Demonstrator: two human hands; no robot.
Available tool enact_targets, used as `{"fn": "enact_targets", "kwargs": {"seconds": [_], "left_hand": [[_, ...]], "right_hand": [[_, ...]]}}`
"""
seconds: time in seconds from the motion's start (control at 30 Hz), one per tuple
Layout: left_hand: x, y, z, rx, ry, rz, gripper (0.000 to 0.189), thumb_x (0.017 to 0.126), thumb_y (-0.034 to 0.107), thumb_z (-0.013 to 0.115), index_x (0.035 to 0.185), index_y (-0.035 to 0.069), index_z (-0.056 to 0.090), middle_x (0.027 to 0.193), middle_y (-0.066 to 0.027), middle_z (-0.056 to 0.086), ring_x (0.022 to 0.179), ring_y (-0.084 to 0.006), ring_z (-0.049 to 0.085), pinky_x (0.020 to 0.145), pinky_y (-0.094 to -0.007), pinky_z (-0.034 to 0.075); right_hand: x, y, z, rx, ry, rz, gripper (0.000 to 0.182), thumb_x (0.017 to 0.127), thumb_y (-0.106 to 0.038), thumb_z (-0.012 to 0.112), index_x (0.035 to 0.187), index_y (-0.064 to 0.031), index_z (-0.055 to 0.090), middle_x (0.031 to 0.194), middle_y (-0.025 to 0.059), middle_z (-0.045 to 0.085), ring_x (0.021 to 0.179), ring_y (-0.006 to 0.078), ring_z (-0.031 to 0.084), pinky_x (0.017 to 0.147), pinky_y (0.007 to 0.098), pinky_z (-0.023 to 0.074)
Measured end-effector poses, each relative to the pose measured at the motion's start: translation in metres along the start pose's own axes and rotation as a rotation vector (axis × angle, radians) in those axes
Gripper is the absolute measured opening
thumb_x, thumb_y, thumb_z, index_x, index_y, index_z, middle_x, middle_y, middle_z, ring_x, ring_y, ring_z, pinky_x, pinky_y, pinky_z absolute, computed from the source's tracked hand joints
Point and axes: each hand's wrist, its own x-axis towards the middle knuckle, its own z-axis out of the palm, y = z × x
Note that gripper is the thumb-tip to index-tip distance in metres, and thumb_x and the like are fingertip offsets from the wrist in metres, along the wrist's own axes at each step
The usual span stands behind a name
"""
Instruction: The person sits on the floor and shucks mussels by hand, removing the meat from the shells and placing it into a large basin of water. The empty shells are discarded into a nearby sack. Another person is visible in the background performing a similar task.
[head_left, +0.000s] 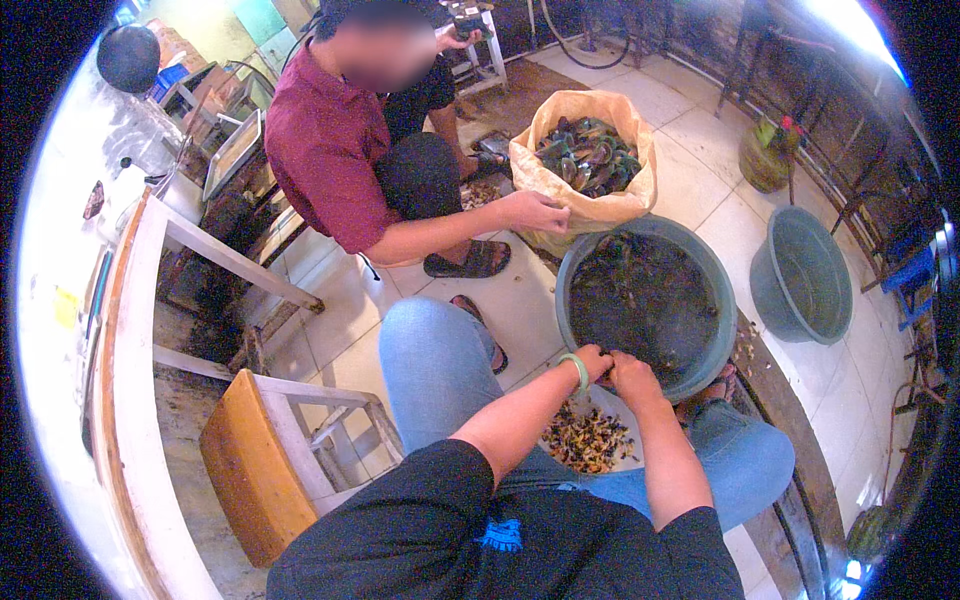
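My left hand (595, 363), with a pale green bangle at the wrist, meets my right hand (634, 379) over the near rim of a round grey-green plastic tub (724, 352). Their fingers pinch a small dark piece, mostly hidden, which may be a mussel. A dark, wet mass (645, 300) fills much of the tub; single pieces in it are hard to make out. Below my hands, between my legs, lies a heap of small orange and black pieces (589, 439), which look like shelled mussel meat, on a white surface.
Beyond the tub, a woven sack (645, 180) holds green mussels (589, 157). A person in a maroon shirt (330, 150) squats at the left, one hand at the sack's rim. A second tub (802, 277) stands right, near a green gas cylinder (769, 154). A wooden stool (255, 465) is at my left.
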Motion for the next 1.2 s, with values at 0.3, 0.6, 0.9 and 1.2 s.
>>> {"fn": "enact_targets", "kwargs": {"seconds": [0.3,0.6,0.9,1.2], "left_hand": [[-0.035,0.071,-0.039,-0.847,0.109,-0.257,0.037,0.082,0.023,0.047,0.107,-0.003,0.052,0.093,-0.0197,0.06,0.08,-0.0275,0.062,0.064,-0.0366,0.053],[-0.039,0.109,-0.093,-0.869,0.212,0.029,0.051,0.084,0.015,0.05,0.133,0.012,0.036,0.103,-0.0041,0.057,0.082,-0.013,0.055,0.065,-0.0249,0.047],[-0.048,0.127,-0.109,-1.019,0.164,-0.055,0.044,0.088,0.01,0.046,0.131,0.004,0.036,0.099,-0.0087,0.059,0.074,-0.0146,0.061,0.06,-0.0254,0.049],[-0.042,0.12,-0.097,-0.681,0.337,0.078,0.049,0.08,0.007,0.058,0.127,0.006,0.043,0.1,-0.0088,0.057,0.075,-0.012,0.056,0.065,-0.0249,0.049]], "right_hand": [[0.002,0.013,-0.018,0.28,0.169,0.12,0.025,0.08,-0.009,0.052,0.104,-0.0029,0.057,0.09,0.0217,0.061,0.082,0.0336,0.062,0.072,0.042,0.0489],[0.01,0.001,-0.03,0.604,0.52,0.047,0.029,0.08,-0.013,0.058,0.107,-0.0042,0.053,0.096,0.0151,0.061,0.082,0.0299,0.061,0.073,0.0356,0.0483],[0.013,0.009,-0.044,0.535,0.654,0.0,0.025,0.077,0.001,0.054,0.102,-0.0006,0.053,0.098,0.0115,0.056,0.077,0.0198,0.061,0.067,0.029,0.0488],[0.013,0.003,-0.037,0.538,0.566,0.043,0.024,0.075,0.0,0.055,0.099,-0.0022,0.054,0.1,0.0126,0.054,0.085,0.0228,0.059,0.068,0.0305,0.0485]]}}
